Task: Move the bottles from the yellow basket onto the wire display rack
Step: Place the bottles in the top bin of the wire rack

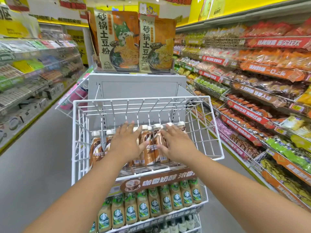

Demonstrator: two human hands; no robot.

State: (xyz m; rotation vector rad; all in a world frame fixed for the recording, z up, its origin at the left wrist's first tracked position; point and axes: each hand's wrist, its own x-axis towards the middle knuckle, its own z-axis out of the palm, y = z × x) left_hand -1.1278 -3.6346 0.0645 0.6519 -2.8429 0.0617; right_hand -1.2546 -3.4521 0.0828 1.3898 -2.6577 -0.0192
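A white wire display rack (146,99) stands in front of me, its top basket holding several brown coffee bottles (148,145) with white caps. My left hand (127,142) lies flat with fingers spread over the bottles in the middle. My right hand (176,143) rests the same way on the bottles to the right. Neither hand grips a bottle. Two more bottles (96,147) stand at the left of the wire basket, apart from my hands. The yellow basket is not in view.
The tier below holds a row of green-labelled coffee bottles (151,204) behind a brown sign (158,180). Noodle packs (116,41) stand on the grey box above. Snack shelves (260,91) line the right aisle, and other shelves (33,78) the left.
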